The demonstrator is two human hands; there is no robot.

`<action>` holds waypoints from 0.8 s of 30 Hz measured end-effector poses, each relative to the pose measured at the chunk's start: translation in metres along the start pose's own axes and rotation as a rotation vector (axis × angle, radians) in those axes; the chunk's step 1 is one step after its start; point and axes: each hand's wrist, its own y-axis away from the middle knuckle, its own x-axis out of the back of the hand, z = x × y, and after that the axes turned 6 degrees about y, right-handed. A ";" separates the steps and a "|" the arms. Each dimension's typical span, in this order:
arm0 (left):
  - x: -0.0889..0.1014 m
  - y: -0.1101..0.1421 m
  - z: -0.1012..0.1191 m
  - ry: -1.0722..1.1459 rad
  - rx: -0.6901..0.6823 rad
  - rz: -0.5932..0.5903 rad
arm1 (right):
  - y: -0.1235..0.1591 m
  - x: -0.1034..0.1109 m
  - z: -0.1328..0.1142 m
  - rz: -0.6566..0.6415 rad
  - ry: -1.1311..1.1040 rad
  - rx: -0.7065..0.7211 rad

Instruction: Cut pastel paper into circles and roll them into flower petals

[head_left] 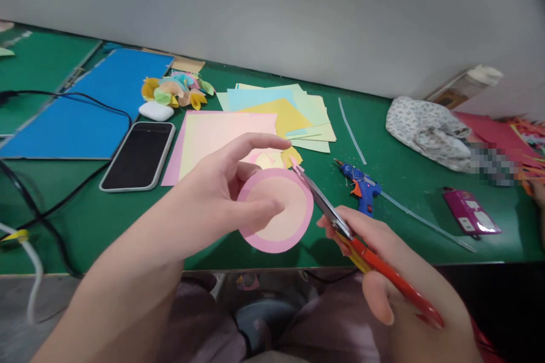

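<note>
At the far left, black cables (pixel 29 198) are seen trailing over a green table (pixel 370 130) and a blue board (pixel 85 110); to the right of these, a phone (pixel 138 156) is laid screen up; just behind it, a small white case (pixel 156 111) is placed, with a cluster of paper flowers (pixel 181 91) heaped beyond.

Next, peach and pink sheets (pixel 230 127) are stacked flat, overlapped at the right by a fan of pastel sheets (pixel 313 105).

In front of the stack, a paper disc (pixel 293 212), pink-rimmed with a peach centre, is held up by the left hand (pixel 225 181); it is pinched, the thumb being pressed on its face, fingers curled behind and index finger extended above; scissors (pixel 346 229) are grasped by the right hand (pixel 394 247) about the red and yellow handles; the blades are pointed up along the disc's right edge; whether they are parted cannot be told.

Further right, a blue glue gun (pixel 360 184) is rested on its side, a translucent stick (pixel 426 224) extending from its rear; a purple packet (pixel 472 212) is noted beyond, below a printed cloth (pixel 426 130).
</note>
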 end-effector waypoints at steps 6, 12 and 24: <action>-0.001 -0.001 0.001 0.016 0.037 -0.052 | 0.003 0.002 -0.001 -0.043 -0.098 -0.064; -0.003 -0.003 0.001 0.002 0.060 -0.098 | 0.009 0.003 -0.001 -0.083 -0.155 -0.146; -0.006 -0.004 -0.001 -0.026 0.049 -0.179 | 0.016 0.006 0.007 -0.035 -0.127 -0.112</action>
